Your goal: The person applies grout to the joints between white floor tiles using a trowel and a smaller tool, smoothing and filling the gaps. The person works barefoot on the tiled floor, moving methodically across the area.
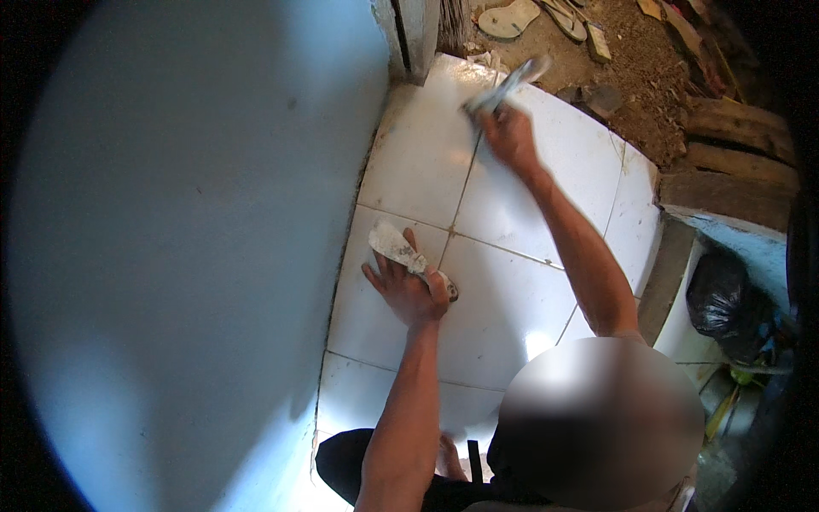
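Note:
My left hand (pixel 409 288) rests on the white floor tiles (pixel 499 294) with its fingers partly spread. Its thumb clasps a small trowel or scraper (pixel 394 242), whose pale, crusted blade lies over the back of the fingers. The dark handle end (pixel 451 291) pokes out beside the thumb. Farther ahead, my right hand (pixel 509 135) is closed around a long light-grey tool (pixel 517 79), smeared by motion. The tool is above or against the tiles near their far edge; its kind and whether it touches cannot be made out.
A light-blue wall (pixel 205 222) borders the tiles on the left, ending at a post (pixel 418 43). Beyond the far edge lie bare soil (pixel 640 81) and sandals (pixel 509 19). Wooden boards (pixel 725 200) and a black plastic bag (pixel 718 294) are at right. A blurred patch covers the lower right.

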A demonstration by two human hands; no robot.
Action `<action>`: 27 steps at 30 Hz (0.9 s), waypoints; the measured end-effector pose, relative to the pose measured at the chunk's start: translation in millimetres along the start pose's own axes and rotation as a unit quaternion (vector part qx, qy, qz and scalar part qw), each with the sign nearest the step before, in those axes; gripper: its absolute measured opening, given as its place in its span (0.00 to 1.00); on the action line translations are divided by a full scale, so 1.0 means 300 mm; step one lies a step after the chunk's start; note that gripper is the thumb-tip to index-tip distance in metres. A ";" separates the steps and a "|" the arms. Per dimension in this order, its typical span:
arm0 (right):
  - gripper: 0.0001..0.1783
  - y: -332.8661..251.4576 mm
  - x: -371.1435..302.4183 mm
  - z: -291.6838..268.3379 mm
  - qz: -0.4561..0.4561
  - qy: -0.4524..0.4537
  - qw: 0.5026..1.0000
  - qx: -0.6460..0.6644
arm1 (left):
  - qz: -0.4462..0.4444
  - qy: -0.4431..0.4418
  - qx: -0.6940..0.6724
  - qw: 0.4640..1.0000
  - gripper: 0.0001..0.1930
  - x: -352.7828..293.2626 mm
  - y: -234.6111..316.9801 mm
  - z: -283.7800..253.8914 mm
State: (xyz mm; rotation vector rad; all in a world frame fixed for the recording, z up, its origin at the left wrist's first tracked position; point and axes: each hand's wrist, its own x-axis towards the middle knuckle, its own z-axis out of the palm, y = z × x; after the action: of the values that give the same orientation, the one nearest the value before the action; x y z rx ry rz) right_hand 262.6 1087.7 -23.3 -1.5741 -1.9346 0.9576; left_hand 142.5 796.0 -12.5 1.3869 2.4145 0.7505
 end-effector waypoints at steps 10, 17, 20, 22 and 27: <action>0.17 -0.026 -0.246 0.039 -0.020 -0.068 0.997 -0.002 | -0.010 -0.008 0.027 1.000 0.38 -0.004 -0.010 -0.007; 0.10 -0.160 -0.331 0.020 0.004 -0.053 0.995 0.083 | -0.014 -0.008 0.036 0.999 0.38 -0.011 -0.027 -0.023; 0.12 -0.007 -0.465 0.111 -0.105 -0.098 0.989 -0.025 | -0.024 -0.038 0.043 0.998 0.39 0.006 -0.011 -0.010; 0.13 -0.047 -0.499 0.115 -0.144 -0.096 0.985 0.022 | -0.030 -0.039 0.053 0.997 0.39 -0.001 -0.014 -0.008; 0.14 -0.118 -0.389 0.077 0.087 -0.217 0.972 -0.023 | -0.003 -0.014 0.075 0.997 0.39 -0.002 -0.025 -0.005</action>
State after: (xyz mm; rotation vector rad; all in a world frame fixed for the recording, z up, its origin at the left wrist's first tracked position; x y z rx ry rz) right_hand 250.4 965.9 -3.2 -1.6893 -2.1366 1.4413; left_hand 136.7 791.9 -15.5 1.4345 2.4971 0.5547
